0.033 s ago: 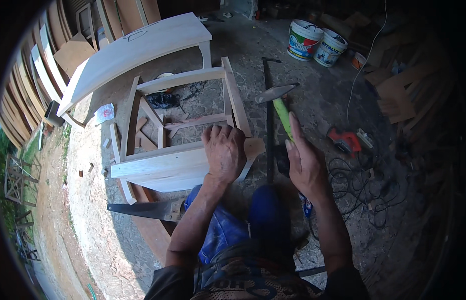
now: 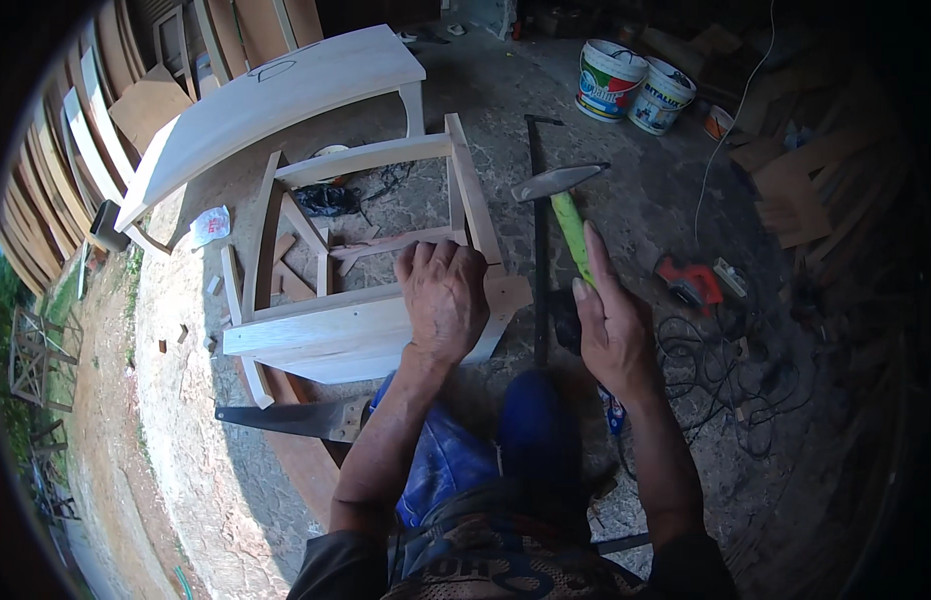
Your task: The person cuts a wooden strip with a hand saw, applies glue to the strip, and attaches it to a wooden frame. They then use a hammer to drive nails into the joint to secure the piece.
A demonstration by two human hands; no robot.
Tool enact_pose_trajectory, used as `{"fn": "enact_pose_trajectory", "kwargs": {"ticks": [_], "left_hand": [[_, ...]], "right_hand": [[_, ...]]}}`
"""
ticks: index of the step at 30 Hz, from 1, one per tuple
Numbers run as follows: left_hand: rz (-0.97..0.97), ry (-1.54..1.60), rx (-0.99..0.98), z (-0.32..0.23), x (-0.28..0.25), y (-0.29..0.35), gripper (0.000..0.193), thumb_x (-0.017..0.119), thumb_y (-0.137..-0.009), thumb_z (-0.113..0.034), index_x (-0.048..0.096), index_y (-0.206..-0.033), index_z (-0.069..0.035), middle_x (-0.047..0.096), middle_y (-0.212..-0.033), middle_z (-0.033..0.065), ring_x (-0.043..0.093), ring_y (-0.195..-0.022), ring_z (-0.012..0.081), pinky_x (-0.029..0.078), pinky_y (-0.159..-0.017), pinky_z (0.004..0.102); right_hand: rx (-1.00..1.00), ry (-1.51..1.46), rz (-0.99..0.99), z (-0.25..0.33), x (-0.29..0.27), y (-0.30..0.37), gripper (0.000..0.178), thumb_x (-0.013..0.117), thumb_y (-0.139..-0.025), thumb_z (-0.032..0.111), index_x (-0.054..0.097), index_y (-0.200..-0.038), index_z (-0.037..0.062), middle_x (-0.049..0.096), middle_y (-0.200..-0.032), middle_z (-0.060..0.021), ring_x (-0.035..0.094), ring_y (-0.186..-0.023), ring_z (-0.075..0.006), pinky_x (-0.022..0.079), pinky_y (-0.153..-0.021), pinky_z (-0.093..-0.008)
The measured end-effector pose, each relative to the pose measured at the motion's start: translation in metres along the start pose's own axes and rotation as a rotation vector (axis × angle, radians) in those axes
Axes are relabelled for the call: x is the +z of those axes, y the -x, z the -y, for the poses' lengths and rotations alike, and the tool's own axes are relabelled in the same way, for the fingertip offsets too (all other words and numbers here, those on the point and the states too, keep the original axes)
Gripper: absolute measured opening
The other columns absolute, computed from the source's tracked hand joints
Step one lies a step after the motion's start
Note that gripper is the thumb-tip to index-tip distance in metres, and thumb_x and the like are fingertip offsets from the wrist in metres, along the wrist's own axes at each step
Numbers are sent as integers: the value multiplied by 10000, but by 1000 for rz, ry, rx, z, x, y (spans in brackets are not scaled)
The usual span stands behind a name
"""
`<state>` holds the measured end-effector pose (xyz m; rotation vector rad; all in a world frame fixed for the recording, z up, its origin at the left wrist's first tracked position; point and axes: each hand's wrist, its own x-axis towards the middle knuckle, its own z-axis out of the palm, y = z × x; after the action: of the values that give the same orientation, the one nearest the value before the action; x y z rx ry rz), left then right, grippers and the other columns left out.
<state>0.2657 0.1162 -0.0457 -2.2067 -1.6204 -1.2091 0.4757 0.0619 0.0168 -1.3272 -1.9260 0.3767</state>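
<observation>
A pale wooden frame with legs and rails rests on the ground in front of me. My left hand is closed over its near board, fingers curled past the far edge; the fingertips are hidden. Raised to the right of the frame, my right hand grips a hammer by its green handle, thumb and forefinger stretched along it. The hammer's dark metal head points up and away, above the floor and apart from the wood. Small dark spots mark the near board's face.
A handsaw lies by my left knee. Beyond the frame stands a long white bench. Paint buckets sit at the far right, with a red power tool and tangled cables nearer. A long dark metal bar lies beside the frame.
My left hand has shifted slightly to the left and away from me on the board. The hammer head has moved a little to the right.
</observation>
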Motion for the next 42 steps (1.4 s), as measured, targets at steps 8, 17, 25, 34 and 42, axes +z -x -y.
{"fn": "enact_pose_trajectory", "kwargs": {"ticks": [8, 17, 25, 34, 42], "left_hand": [[-51, -40, -408, 116, -68, 77, 42, 691, -871, -127, 714, -906, -133, 662, -951, 52, 594, -989, 285, 347, -968, 437], [-46, 17, -380, 127, -74, 96, 32, 684, -848, -78, 689, -870, -100, 648, -921, 66, 597, -990, 290, 357, -999, 434], [-83, 13, -365, 127, -75, 98, 39, 700, -826, -68, 702, -854, -94, 677, -972, 68, 618, -1019, 284, 365, -1022, 437], [-57, 10, -373, 128, -78, 100, 74, 699, -829, -80, 735, -887, -109, 689, -1008, 68, 623, -1055, 280, 349, -1071, 434], [-56, 23, -367, 129, -76, 90, 55, 701, -834, -93, 720, -884, -101, 680, -1037, 86, 614, -1075, 297, 338, -1076, 465]], "right_hand": [[164, -334, 280, -2, 36, 29, 571, 529, -1028, 57, 347, -1569, 35, 646, -1259, -275, 705, -1059, -316, 544, -900, -412], [-255, -133, 408, 30, 97, 15, 664, 572, -987, 7, 338, -1596, 130, 650, -812, -221, 700, -780, -405, 550, -685, -483], [-278, -94, 412, 56, 113, 1, 630, 542, -978, -30, 384, -1573, 102, 660, -843, -233, 702, -828, -401, 538, -750, -490], [-361, 74, 491, 61, 110, -10, 717, 571, -960, -5, 298, -1610, 126, 638, -790, -221, 697, -750, -411, 572, -701, -498], [-250, 227, 550, 52, 121, -8, 638, 593, -950, -18, 424, -1555, 95, 640, -775, -209, 703, -716, -364, 549, -686, -481]]}}
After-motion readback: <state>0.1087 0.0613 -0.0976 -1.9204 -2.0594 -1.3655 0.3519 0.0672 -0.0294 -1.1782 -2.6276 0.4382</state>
